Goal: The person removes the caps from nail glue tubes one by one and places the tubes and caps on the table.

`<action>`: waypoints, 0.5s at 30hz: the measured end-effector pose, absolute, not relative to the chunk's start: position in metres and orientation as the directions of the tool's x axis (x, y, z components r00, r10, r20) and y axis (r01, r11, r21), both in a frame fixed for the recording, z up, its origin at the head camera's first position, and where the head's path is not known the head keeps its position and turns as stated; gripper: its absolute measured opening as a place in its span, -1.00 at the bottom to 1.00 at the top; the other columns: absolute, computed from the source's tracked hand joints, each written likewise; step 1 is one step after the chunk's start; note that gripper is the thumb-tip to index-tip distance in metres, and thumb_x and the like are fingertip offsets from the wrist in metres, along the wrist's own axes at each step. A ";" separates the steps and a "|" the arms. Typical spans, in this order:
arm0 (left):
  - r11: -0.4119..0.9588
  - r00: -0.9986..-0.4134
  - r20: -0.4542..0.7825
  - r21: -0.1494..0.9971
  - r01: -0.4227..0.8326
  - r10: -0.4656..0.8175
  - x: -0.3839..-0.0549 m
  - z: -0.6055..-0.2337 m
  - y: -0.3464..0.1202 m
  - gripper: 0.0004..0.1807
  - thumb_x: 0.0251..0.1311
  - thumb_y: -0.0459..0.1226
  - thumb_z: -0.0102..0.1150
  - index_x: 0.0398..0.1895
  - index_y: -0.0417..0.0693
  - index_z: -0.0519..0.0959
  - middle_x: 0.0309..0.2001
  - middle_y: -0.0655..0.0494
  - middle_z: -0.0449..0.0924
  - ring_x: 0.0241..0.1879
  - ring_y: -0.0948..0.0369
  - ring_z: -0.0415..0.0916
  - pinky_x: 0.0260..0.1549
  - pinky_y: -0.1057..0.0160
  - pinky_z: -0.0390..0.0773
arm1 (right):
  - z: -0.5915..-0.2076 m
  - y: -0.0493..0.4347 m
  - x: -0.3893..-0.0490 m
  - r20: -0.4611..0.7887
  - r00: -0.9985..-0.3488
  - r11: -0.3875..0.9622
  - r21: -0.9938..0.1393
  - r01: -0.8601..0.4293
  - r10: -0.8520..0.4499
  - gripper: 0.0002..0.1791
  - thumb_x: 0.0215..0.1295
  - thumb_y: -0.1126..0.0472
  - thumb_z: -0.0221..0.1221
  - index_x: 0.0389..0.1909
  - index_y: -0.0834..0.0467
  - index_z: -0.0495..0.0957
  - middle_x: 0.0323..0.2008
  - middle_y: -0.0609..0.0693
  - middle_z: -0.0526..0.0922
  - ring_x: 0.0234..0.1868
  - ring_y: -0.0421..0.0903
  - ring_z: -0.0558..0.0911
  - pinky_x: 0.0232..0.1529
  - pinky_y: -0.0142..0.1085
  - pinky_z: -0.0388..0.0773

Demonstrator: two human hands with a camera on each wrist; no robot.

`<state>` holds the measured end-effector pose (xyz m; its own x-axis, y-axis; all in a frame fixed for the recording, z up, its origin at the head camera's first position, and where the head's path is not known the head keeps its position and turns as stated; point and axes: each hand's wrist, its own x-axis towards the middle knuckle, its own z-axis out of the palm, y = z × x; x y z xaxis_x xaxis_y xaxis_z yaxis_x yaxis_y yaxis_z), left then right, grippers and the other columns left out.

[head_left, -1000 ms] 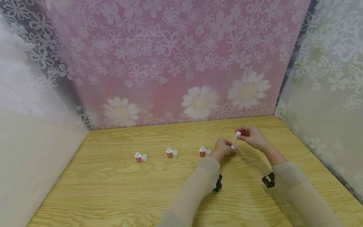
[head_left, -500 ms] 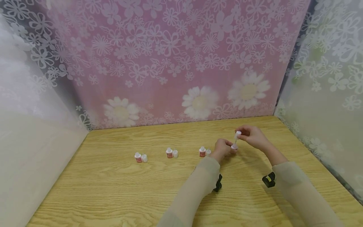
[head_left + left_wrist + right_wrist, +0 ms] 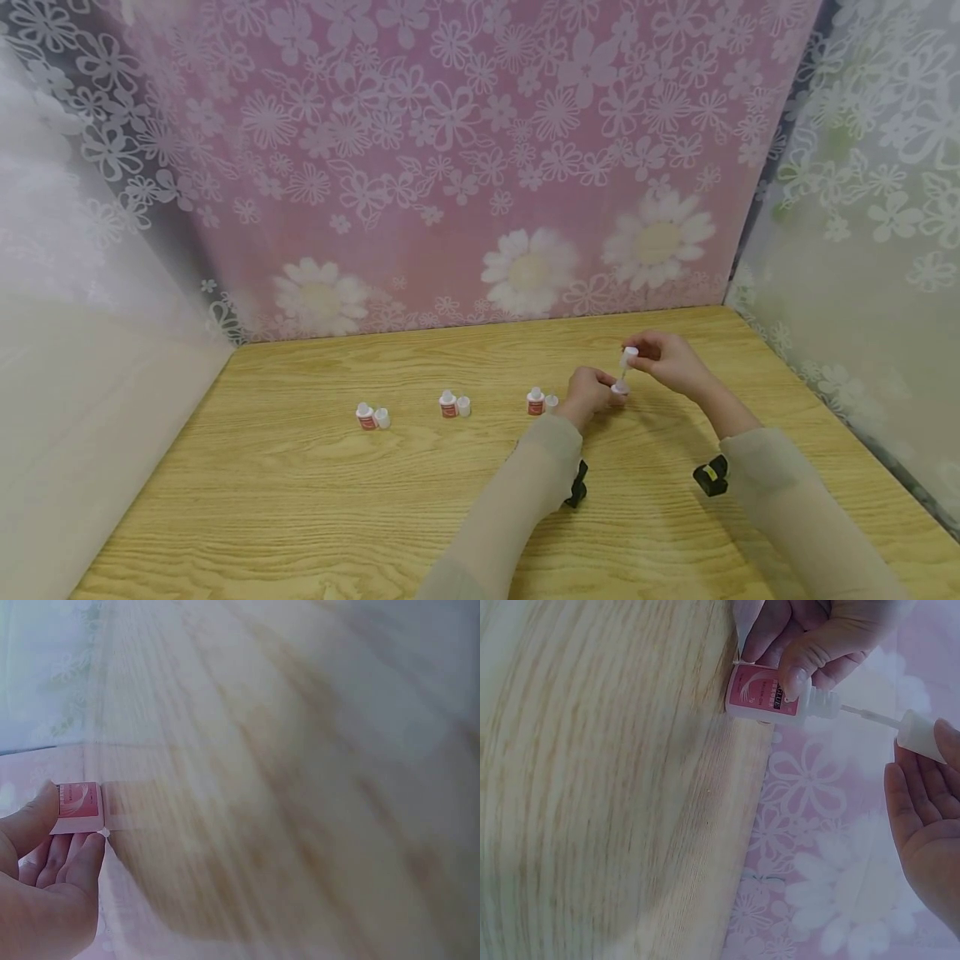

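Observation:
A small white glue bottle [image 3: 761,690] with a red label is held between the thumb and fingers of my left hand [image 3: 588,393], at the right of the table. My right hand [image 3: 667,362] pinches the white cap [image 3: 919,736] above it. From the cap a thin brush stem [image 3: 870,715] runs down into the bottle's neck, with cap and neck apart. The left wrist view shows the label side of the bottle [image 3: 79,806] past my thumb; its neck is out of sight there.
To the left, three similar bottles stand in a row: a near-left bottle [image 3: 366,417], a middle bottle [image 3: 448,405] and one beside my left hand [image 3: 536,403]. Each has a white cap [image 3: 382,417] at its right. Flowered cloth [image 3: 420,208] walls the wooden table [image 3: 300,500].
Between the earlier frames and now the cap has shifted up by a very small amount in my right hand. My left hand and the three standing bottles stay in place.

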<state>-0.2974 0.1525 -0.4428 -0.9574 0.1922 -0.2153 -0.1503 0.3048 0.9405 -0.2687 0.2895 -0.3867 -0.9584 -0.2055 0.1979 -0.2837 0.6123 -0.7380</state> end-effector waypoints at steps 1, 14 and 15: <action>0.306 -0.958 -0.214 0.940 -0.148 0.193 -0.297 -0.443 0.153 -0.82 -0.26 -0.49 0.38 -0.55 -0.13 0.59 -0.57 0.16 0.46 -0.54 0.26 0.42 -0.47 0.28 0.45 | -0.387 0.290 -0.269 0.203 -0.958 0.611 -0.738 -0.287 -0.205 -0.72 0.23 0.34 0.06 -0.07 0.37 0.42 -0.14 0.27 0.49 -0.10 0.16 0.48 -0.17 -0.10 0.45; 0.329 -0.958 -0.213 0.934 -0.142 0.192 -0.295 -0.441 0.152 -0.82 -0.25 -0.47 0.38 -0.53 -0.11 0.60 -0.55 0.18 0.46 -0.52 0.27 0.41 -0.45 0.28 0.44 | -0.392 0.296 -0.268 0.260 -0.949 0.594 -0.741 -0.313 -0.177 -0.70 0.27 0.22 0.04 -0.08 0.35 0.43 -0.22 0.20 0.51 -0.22 -0.09 0.47 -0.25 -0.21 0.46; 0.320 -0.956 -0.219 0.936 -0.149 0.194 -0.295 -0.440 0.152 -0.82 -0.24 -0.47 0.37 -0.52 -0.11 0.60 -0.55 0.18 0.47 -0.52 0.27 0.44 -0.44 0.28 0.45 | -0.392 0.296 -0.267 0.257 -0.951 0.594 -0.744 -0.308 -0.172 -0.69 0.27 0.21 0.04 -0.08 0.35 0.43 -0.21 0.20 0.51 -0.22 -0.09 0.47 -0.24 -0.21 0.46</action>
